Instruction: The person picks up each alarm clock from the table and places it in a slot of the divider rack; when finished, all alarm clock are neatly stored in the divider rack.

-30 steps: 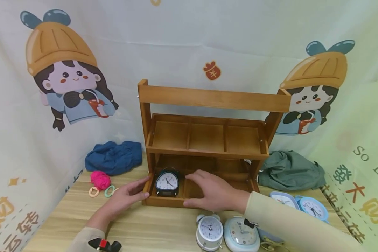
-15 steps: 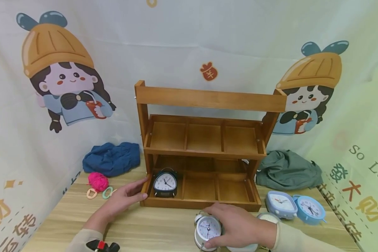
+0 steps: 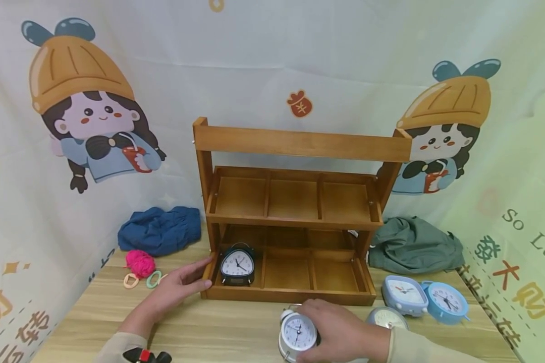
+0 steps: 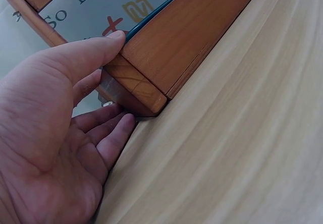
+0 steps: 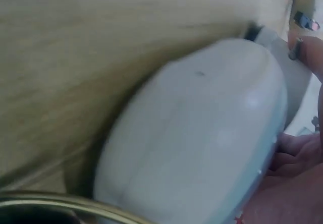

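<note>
At the left front corner of a brown wooden two-tier shelf, my left hand touches the wood. The left wrist view shows my thumb near the corner's upper edge and my fingertips by its lower side. My right hand grips a white twin-bell alarm clock by its right side, in front of the shelf. A pale rounded clock lies beside that hand, mostly hidden in the head view. A black triangular alarm clock stands in the shelf's lower left compartment.
Right of the shelf are a lavender square clock, a blue round clock and a pale round-faced clock. Grey-green cloth lies behind them. Blue cloth, pink yarn and small rings lie left.
My right hand has moved from the lower shelf toward the front, down to the white twin-bell clock, and now grips it. My left hand stays at the shelf corner. The head view shifts slightly.
</note>
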{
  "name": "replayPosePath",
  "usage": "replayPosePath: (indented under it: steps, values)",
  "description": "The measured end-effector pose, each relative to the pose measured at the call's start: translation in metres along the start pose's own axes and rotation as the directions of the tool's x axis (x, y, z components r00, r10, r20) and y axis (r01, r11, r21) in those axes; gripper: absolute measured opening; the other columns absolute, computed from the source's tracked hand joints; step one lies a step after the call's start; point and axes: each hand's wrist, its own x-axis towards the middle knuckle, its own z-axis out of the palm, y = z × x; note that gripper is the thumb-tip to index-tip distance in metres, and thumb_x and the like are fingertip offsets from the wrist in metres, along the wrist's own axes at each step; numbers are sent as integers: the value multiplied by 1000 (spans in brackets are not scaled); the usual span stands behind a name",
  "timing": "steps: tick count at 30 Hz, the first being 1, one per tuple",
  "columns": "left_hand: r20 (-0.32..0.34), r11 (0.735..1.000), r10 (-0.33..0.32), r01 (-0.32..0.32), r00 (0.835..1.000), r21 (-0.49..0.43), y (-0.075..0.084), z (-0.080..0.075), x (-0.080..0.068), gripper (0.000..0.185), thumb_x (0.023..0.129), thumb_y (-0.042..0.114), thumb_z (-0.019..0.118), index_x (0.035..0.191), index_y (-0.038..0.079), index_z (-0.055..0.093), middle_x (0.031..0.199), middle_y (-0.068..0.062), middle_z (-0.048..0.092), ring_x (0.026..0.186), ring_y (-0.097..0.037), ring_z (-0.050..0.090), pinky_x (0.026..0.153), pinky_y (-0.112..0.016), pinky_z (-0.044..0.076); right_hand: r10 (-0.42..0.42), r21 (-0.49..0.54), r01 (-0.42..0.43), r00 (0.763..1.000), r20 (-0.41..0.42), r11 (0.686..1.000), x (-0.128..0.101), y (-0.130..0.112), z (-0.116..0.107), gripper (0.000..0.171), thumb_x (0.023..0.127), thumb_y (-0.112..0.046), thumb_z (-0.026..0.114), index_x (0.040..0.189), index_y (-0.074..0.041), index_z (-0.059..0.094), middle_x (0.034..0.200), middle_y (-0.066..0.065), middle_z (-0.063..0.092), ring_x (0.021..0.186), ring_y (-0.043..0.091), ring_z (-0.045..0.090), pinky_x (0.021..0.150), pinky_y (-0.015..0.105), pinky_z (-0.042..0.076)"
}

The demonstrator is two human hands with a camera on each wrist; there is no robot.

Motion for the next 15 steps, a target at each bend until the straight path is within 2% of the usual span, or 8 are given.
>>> replayPosePath:
  steps: [3,6,10,15]
  values:
    - [0,1000,3,-3,1000,8,0,1,0,68,108,35,76,168,17,52,175,-11,44,158,-42,46,125,-46,41,-28,-18,28,1000,-13,999,0,0,1,79,89,-65,86,146,-15,65,136,-6,67,122,7,61,104,38,59]
    - [0,1000,1,-1,1000,1,1,1,1,68,108,34,76,168,16,52,175,-11,44,158,-42,45,125,-45,41,-79,-75,74,995,-64,994,0,-3,-6,81,92,-68,82,148,-13,64,143,0,67,130,15,63,108,43,58]
    - [6,1000,-4,4,1000,-18,2,1,1,69,108,34,76,169,15,51,176,-10,43,160,-42,42,124,-38,41,-124,-148,101,980,-155,984,9,-5,-26,83,93,-67,83,151,-13,62,147,1,66,134,19,63,108,46,59]
    - [7,1000,-6,6,1000,-22,1,1,0,69,108,34,77,169,14,50,176,-12,42,160,-42,42,127,-46,38,-145,-237,87,961,-237,968,31,2,-53,84,88,-58,92,150,-9,63,147,5,66,134,22,63,107,46,59]
